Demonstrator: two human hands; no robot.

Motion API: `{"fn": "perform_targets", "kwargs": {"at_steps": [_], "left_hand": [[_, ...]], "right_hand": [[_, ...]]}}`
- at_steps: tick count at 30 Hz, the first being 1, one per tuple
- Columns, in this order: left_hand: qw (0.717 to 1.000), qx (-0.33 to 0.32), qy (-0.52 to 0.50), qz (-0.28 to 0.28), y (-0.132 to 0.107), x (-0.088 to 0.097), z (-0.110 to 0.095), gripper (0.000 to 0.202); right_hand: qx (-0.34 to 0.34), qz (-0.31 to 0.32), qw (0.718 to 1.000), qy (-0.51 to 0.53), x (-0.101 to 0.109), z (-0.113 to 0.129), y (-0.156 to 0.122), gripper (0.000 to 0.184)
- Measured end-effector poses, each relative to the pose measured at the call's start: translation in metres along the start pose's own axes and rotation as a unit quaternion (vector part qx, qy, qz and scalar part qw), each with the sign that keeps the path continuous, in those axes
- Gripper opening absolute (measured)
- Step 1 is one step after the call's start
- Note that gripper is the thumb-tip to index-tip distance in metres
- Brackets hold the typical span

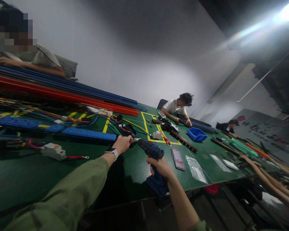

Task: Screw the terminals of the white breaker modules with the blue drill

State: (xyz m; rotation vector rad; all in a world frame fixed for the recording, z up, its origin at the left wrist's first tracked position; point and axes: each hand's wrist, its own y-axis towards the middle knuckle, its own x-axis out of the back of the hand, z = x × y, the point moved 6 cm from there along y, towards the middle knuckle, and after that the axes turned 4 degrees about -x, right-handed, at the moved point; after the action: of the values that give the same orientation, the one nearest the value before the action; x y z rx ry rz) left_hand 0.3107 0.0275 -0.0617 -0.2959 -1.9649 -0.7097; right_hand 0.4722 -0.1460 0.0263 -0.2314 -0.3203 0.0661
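My right hand (159,166) is wrapped round the handle of a blue cordless drill (152,149). The drill's bit points left, toward the end of a long blue power strip (89,132) lying on the green table. At that end my left hand (123,144), with a watch on its wrist, has its fingers closed on the strip. The bit tip lies close to my left fingertips; whether it touches the strip is hidden. Just beyond the hand are a small black part (130,129) and coloured wires.
A grey-white breaker (53,150) with a red lead lies at left, another breaker (157,134) further back. Red (62,97) and blue channels run along the far side. A phone (178,159), plastic bag (196,168) and blue bin (197,134) are at right. Several people sit around.
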Motion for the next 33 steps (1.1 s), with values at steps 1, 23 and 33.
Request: {"fn": "perform_targets", "kwargs": {"at_steps": [1,23,33], "left_hand": [[1.000,-0.001,-0.001,0.000,-0.0002,0.0003,-0.0002,0.029],[1.000,0.010,0.019,0.003,0.0002,-0.0001,-0.0003,0.031],[1.000,0.019,0.016,0.008,0.0006,0.0020,-0.0019,0.029]], "right_hand": [[0.000,0.005,1.000,-0.005,-0.0003,-0.0002,-0.0001,0.017],[0.015,0.005,1.000,-0.007,0.0007,-0.0022,-0.0009,0.018],[-0.003,0.011,1.000,0.000,0.0004,0.0001,0.0007,0.012]]}}
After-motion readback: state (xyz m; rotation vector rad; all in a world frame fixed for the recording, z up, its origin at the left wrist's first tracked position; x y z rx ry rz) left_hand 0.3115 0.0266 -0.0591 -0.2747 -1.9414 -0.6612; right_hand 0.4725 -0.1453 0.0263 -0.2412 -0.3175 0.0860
